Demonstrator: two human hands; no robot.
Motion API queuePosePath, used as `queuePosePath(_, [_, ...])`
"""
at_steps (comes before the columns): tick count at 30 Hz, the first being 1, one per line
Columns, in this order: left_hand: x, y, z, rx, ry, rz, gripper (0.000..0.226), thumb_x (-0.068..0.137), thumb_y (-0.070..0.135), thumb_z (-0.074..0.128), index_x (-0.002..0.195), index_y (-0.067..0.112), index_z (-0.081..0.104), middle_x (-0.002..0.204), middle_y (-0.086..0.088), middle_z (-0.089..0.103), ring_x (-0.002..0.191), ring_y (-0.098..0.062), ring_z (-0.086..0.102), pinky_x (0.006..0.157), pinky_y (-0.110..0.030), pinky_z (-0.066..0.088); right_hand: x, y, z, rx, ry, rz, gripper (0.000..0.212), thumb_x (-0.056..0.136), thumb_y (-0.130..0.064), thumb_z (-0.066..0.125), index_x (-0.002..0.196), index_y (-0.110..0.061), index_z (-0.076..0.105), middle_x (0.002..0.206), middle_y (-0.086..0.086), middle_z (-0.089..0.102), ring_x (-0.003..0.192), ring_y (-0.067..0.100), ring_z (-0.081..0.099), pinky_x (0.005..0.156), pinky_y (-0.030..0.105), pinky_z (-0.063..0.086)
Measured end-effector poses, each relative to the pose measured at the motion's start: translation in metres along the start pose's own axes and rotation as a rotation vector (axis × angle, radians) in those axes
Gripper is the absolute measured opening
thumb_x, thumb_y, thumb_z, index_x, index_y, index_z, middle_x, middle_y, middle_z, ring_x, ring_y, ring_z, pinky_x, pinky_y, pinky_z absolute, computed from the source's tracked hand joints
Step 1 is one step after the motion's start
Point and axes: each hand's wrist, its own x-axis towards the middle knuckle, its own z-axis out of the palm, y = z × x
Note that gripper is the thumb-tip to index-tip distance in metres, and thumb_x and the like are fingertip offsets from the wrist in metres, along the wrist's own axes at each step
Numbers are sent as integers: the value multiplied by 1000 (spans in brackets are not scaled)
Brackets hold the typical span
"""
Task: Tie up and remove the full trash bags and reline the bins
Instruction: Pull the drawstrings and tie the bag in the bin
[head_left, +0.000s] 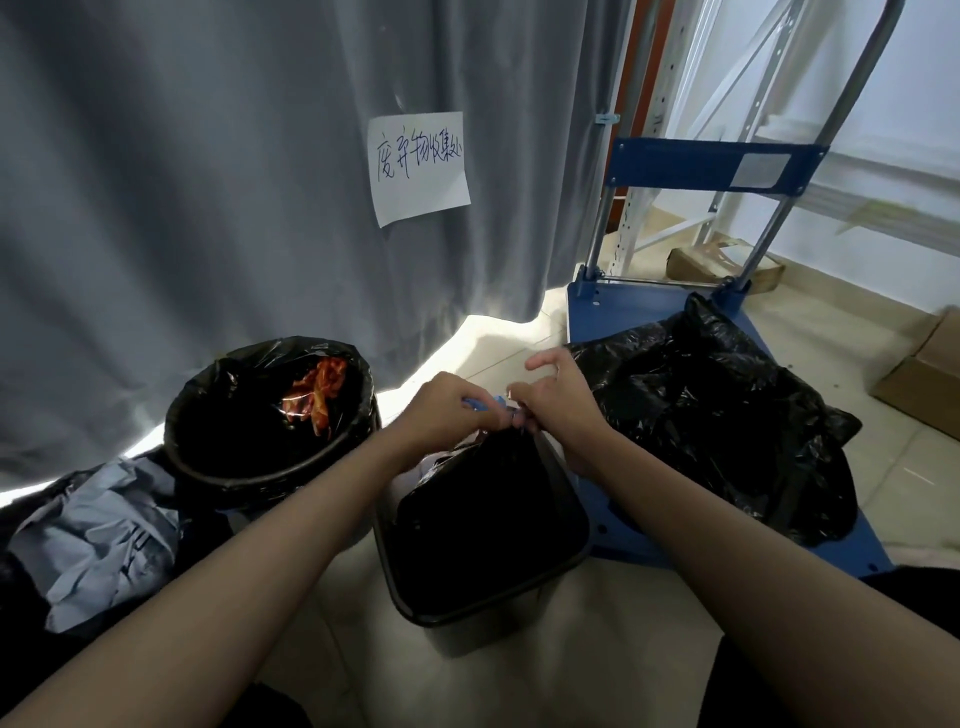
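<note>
Gathering the mouth of the black bag (488, 499) above the square bin (563, 545), we pinch its bunched neck with our left hand (441, 410) and our right hand (550, 400), both clamped on the plastic where the two hands meet, with something small and blue, too small to identify, between the fingers. We hold the neck high, so the slack seems drawn tight for a knot, while the bag's body sits in the bin between our forearms. To our left, the round bin (270, 410) stands lined and part-filled. On our right, another black bag (727, 415) lies on the blue cart (597, 306), probably parked close for hauling.
</note>
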Motion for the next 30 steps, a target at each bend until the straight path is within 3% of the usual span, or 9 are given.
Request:
queuePosePath(3, [-2, -3, -12, -172, -109, -217, 9, 79, 17, 74, 82, 9, 79, 62, -1, 56, 57, -16, 37, 50, -24, 31, -3, 2, 1, -143, -88, -130, 12, 78, -2, 66, 78, -12, 58, 57, 3, 58, 56, 17, 55, 57, 30, 45])
queuePosePath(5, [-2, -6, -16, -215, -133, -307, 13, 79, 14, 72, 80, 2, 75, 63, -8, 47, 52, -16, 35, 47, -25, 30, -7, 4, 2, -299, -152, -202, 12, 75, -17, 76, 69, -13, 66, 60, -2, 63, 58, 6, 56, 63, 22, 47])
queuePosePath(7, [-1, -9, -17, -254, -140, -374, 15, 81, 15, 72, 73, 3, 69, 58, -8, 41, 45, -16, 37, 43, -24, 30, -7, 10, 3, -419, -156, -271, 16, 73, -23, 81, 69, -14, 68, 63, -2, 64, 57, 3, 54, 62, 16, 45])
queuePosePath(12, [2, -12, -17, -349, -177, -444, 20, 84, 18, 73, 65, 11, 73, 51, -3, 37, 42, -15, 35, 38, -22, 27, -7, 15, 3, -537, -117, -326, 21, 67, -24, 87, 71, -11, 71, 64, -2, 67, 61, 10, 60, 68, 29, 53])
queuePosePath(15, [3, -12, -16, -389, -179, -456, 23, 85, 18, 73, 63, 11, 71, 52, -3, 36, 44, -14, 32, 38, -21, 26, -8, 15, 4, -546, -87, -336, 21, 68, -29, 87, 70, -13, 72, 62, -5, 66, 60, 8, 61, 67, 30, 54])
queuePosePath(20, [5, -12, -17, -368, -183, -427, 20, 87, 17, 71, 71, 6, 66, 59, -4, 36, 50, -13, 32, 38, -20, 31, -7, 12, 4, -526, -88, -280, 13, 71, -22, 85, 70, -16, 73, 59, -10, 64, 55, -1, 56, 62, 19, 47])
queuePosePath(24, [3, -6, -22, -319, -231, -323, 11, 85, 13, 72, 79, 4, 69, 70, -6, 50, 55, -10, 40, 45, -17, 38, -6, 7, -1, -539, -102, -222, 15, 72, -16, 84, 65, -15, 71, 56, -8, 61, 55, 2, 53, 60, 15, 47])
queuePosePath(27, [3, -6, -26, -205, -154, -264, 16, 81, 16, 77, 86, 1, 73, 74, -6, 59, 60, -9, 45, 54, -18, 39, -5, 1, -6, -587, -131, -225, 15, 75, -15, 82, 68, -13, 69, 57, -6, 59, 54, 2, 50, 52, 5, 39])
queuePosePath(30, [3, -10, -28, -102, -62, -205, 20, 79, 17, 79, 88, 0, 75, 64, 4, 62, 62, -4, 51, 56, -14, 41, -8, -2, -8, -672, -171, -257, 15, 76, -12, 80, 70, -11, 66, 62, 0, 62, 61, 12, 53, 55, 10, 41])
